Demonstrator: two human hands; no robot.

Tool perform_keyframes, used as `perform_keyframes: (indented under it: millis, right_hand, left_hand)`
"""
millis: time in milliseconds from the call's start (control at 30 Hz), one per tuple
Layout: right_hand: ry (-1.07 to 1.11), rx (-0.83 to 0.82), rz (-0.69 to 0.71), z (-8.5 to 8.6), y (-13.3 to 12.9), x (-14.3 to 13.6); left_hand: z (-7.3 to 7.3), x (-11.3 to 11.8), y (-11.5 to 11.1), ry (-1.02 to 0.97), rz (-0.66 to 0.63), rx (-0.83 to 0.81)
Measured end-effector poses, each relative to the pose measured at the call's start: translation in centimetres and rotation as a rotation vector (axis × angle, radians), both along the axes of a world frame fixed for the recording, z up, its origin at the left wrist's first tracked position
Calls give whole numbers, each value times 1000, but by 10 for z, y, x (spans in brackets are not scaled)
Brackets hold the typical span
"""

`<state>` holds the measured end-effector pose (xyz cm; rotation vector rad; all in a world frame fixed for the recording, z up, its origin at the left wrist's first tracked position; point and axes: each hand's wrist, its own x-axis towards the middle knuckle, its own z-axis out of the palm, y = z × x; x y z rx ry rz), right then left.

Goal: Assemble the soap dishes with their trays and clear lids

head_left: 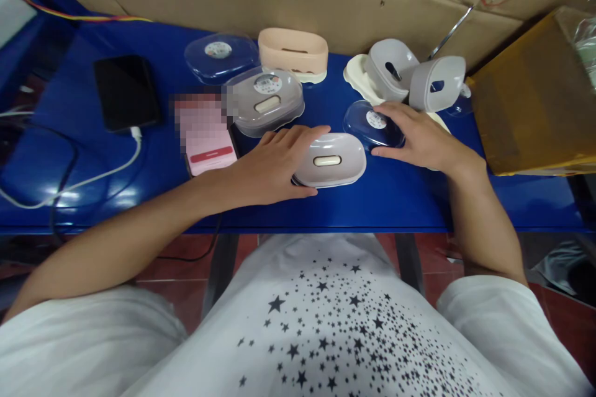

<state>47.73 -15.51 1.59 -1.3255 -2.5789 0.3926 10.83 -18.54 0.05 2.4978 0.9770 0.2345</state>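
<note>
My left hand is closed round the left end of a grey oval soap dish, which rests on the blue table; a small cream oblong piece shows in the slot at its bottom. To the right, my right hand grips a clear plastic lid by its right end, thumb at the near side and fingers at the far side. A round white label is stuck on this lid. The lid lies close behind the dish, low over the table or on it; I cannot tell which.
Behind my left hand stands a lidded grey dish, with another clear lid and a peach dish beyond. Two grey dishes lean at the back right, near a cardboard box. Two phones lie left, one cabled.
</note>
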Motion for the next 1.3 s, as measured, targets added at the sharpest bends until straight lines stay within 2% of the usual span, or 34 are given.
perform_keyframes:
  millis: [167,300,467,567,900,1300]
  right_hand:
    - [88,59,-45,11,-12,-11]
    - [157,46,143,7,-22,-28]
    - [94,106,251,-10,-34,-50]
    - [98,168,301,-13,-36,-55]
    - [74,208,296,-14,-37,-56]
    - [101,172,290,-17,-35,-56]
  left_hand:
    - [-21,-1,11,-201,26,-28]
    - [-33,4,18,-364,40,-13]
    - [-30,9,16,-382,-14,-11]
    - [-27,8,14,-381,-44,-19]
    - [-24,6,17,-346,-55,-23]
    - [-23,6,17,-344,-83,-19]
